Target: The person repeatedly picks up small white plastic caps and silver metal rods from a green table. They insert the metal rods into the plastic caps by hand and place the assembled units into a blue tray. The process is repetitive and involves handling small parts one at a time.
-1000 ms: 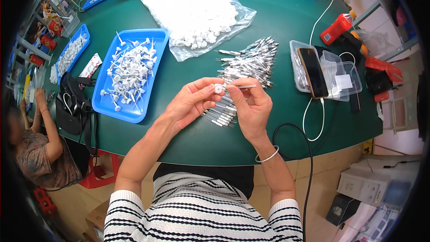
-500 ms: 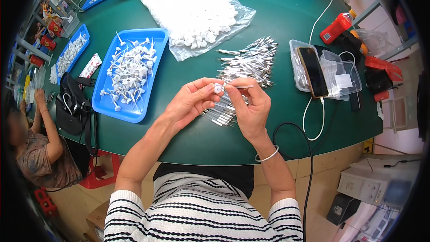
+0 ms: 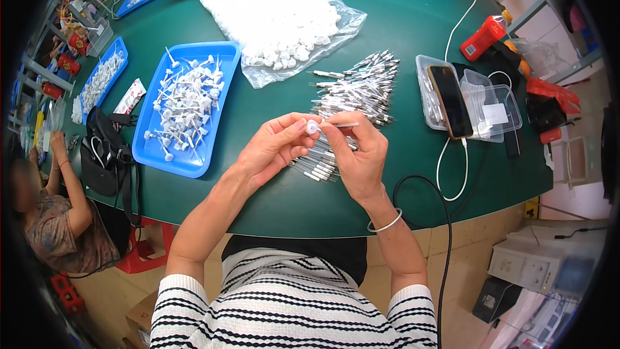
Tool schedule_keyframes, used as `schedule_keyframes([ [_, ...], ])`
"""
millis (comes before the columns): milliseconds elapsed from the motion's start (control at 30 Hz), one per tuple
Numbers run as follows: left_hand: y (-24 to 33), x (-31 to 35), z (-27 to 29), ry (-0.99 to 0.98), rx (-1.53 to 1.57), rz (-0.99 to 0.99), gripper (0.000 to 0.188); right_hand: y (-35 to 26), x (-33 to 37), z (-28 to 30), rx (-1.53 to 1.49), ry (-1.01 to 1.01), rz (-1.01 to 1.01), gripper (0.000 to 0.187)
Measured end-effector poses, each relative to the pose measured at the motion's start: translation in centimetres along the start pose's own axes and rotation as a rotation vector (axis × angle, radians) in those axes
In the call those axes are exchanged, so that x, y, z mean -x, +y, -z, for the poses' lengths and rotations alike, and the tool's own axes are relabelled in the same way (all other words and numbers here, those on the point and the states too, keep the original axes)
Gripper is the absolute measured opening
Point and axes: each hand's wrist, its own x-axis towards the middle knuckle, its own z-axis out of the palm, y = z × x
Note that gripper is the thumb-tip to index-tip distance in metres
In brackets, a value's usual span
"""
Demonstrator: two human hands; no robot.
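Between thumb and forefinger, my left hand [image 3: 276, 145] pinches a small white plastic cap [image 3: 312, 127] with a round face. My right hand [image 3: 359, 155] pinches a thin white and metal rod [image 3: 341, 124], its inner end at the cap. Whether the rod sits inside the cap is hidden by my fingertips. Just beyond and beneath my hands lies a heap of similar thin rods [image 3: 358, 87] on the green table. To the left, a blue tray [image 3: 175, 167] holds many white caps with rods attached [image 3: 190, 106].
A clear plastic bag of white caps [image 3: 284, 52] lies at the back. On the right are a phone [image 3: 447, 100] on clear plastic boxes [image 3: 494, 116], cables and a red bottle [image 3: 483, 37]. A black bag [image 3: 103, 155] lies left, near a seated person [image 3: 61, 213].
My hands keep the same pinch on the cap and rod, with only a very slight shift to the left. Nothing else has visibly moved.
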Motion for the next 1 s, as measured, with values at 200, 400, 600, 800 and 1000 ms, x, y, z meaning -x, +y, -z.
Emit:
schedule_keyframes([
  [200, -0.02, 0.04, -0.26, 0.041, -0.023, -0.004, 0.027, -0.05, -0.19, -0.14, 0.025, 0.018, 0.043, 0.01],
  [400, -0.03, 0.01, 0.01, 0.011, -0.015, 0.003, 0.029, -0.02, -0.22, -0.15, 0.052, 0.029, 0.066, 0.01],
  [600, -0.07, 0.02, 0.05, 0.012, -0.039, -0.015, 0.029, 0.0, -0.2, -0.26, 0.098, 0.035, 0.101, 0.009],
  [800, 0.01, 0.04, -0.55, 0.041, -0.064, -0.024, 0.027, -0.02, -0.27, -0.11, 0.143, 0.027, 0.147, 0.01],
  [1000, -0.15, 0.02, -0.47, 0.054, -0.097, -0.046, 0.026, 0.15, -0.26, -0.01, 0.183, 0.016, 0.164, 0.011],
])
